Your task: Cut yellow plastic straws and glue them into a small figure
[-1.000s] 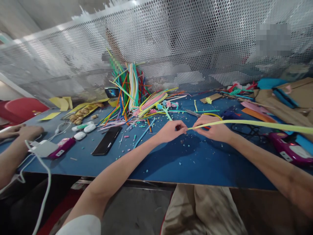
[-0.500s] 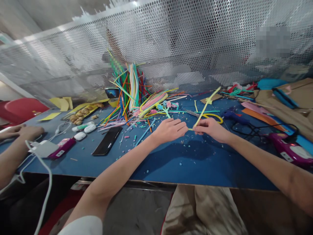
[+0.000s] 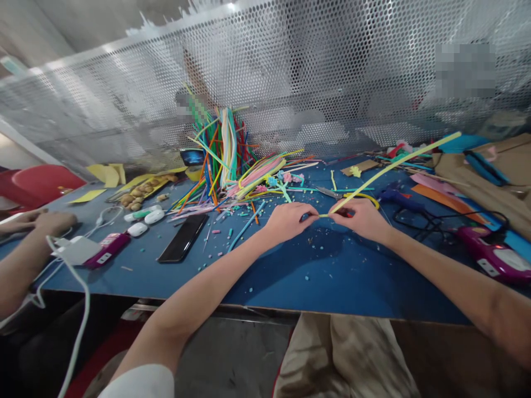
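Between my two hands runs a pale yellow pipe cleaner (image 3: 398, 161), its long free end slanting up to the right. My left hand (image 3: 292, 220) pinches its short end between thumb and fingers. Close beside it, my right hand (image 3: 360, 220) grips the same stem, with a small gap between the hands. Just behind the right hand lie scissors with yellow handles (image 3: 363, 197), partly hidden. A small yellow pipe-cleaner piece (image 3: 355, 171) rests farther back on brown card. Left of it are fluffy pink and blue pieces (image 3: 286, 178).
Bundled coloured pipe cleaners (image 3: 228, 149) stand at the back against a perforated metal screen (image 3: 332, 72). A phone (image 3: 183, 237) lies left on the blue table (image 3: 274, 293). A glue gun (image 3: 400, 198) and purple power strip (image 3: 493, 254) sit right. Another person's hand (image 3: 53, 224) is far left.
The pipe cleaner's long free end has swung down to the right and now reaches farther out. My left hand's fingers have turned, showing the thumb pinch. Both hands stay in nearly the same place.
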Available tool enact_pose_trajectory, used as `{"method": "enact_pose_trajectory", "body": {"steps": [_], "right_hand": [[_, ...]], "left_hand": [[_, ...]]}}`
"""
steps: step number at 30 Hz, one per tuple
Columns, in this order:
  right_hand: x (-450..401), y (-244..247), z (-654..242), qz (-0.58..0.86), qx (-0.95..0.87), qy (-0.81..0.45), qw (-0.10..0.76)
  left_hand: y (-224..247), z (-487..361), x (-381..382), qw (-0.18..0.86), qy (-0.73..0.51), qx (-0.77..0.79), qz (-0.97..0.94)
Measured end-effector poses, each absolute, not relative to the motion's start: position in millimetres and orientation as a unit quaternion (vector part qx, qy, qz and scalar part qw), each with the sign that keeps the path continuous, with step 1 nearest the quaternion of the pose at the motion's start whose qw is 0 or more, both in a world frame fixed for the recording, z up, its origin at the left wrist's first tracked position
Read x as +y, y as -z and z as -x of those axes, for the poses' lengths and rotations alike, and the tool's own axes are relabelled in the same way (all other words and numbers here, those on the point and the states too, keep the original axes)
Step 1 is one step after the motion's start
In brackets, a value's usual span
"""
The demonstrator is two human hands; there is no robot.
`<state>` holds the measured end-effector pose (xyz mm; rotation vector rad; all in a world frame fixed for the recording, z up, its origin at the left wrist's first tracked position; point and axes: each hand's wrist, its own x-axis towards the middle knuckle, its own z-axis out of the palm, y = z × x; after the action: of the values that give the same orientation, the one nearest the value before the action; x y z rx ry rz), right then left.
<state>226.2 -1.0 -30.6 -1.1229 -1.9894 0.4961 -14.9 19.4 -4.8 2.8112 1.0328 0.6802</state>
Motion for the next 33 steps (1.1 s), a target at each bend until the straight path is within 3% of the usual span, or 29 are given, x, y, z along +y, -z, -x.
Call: {"method": "enact_pose_trajectory", "body": {"steps": [4,10,16,21,24,33], "right_hand": [[0,26,-228,0.387,-0.830,-0.130,0.380],[2,22,-236,0.240,-0.908,-0.036,0.343],[-2,19,-233,0.226,-0.921,0.057,0.313],[-5,16,-230,0.252,-0.909,0.022,0.331],[-7,16,-230,0.273,-0.892,-0.001,0.360],[-6,20,-227,0.369,-0.824,-0.115,0.415]], "left_hand": [[-1,12,17,0.165,-0.222,0.357,-0.892],[-7,17,21,0.505,-0.111,0.356,-0.778],[-6,21,29,0.582,-0.095,0.393,-0.705],[-6,17,25,0.573,-0.151,0.388,-0.706],[-9,15,20,0.516,-0.183,0.380,-0.745],[-4,14,15,0.118,-0.239,0.356,-0.896]]}}
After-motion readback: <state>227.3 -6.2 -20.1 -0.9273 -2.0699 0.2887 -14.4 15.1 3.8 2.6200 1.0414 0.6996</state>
